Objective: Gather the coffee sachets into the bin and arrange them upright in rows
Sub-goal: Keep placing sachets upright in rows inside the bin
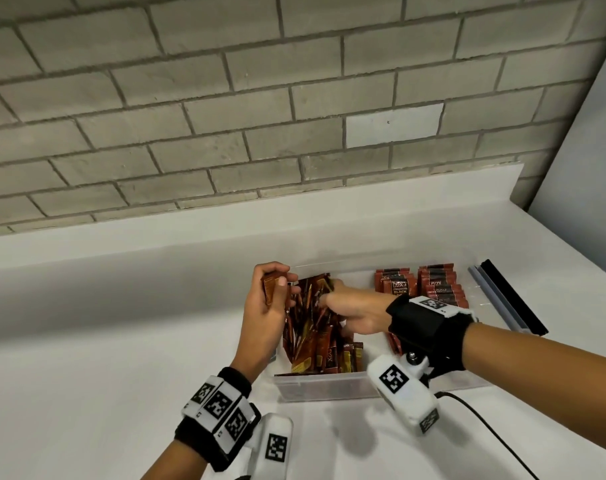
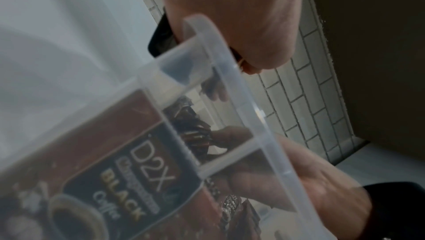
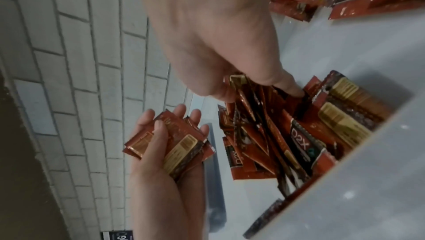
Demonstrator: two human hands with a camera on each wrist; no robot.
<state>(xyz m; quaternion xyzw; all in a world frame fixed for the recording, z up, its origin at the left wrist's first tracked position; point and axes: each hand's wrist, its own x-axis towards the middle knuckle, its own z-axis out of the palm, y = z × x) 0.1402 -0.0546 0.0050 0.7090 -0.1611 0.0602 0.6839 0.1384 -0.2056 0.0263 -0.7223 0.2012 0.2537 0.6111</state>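
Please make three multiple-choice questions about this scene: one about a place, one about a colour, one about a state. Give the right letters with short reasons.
1. Where is the right hand?
A. inside the bin
B. on the wall
C. under the counter

2. What main colour are the sachets?
A. blue
B. red-brown
C. white

3. What is the left hand doing?
A. resting flat
B. holding a few sachets
C. lifting the bin

Answers: 1 A, its fingers reach among the loose sachets; 2 B, the wrappers show it; 3 B, its thumb presses a small stack.

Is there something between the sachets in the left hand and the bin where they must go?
Nothing visible blocks them. The left hand holds a small stack of sachets just above the bin's open left edge. The right hand is already inside, among the loose sachets.
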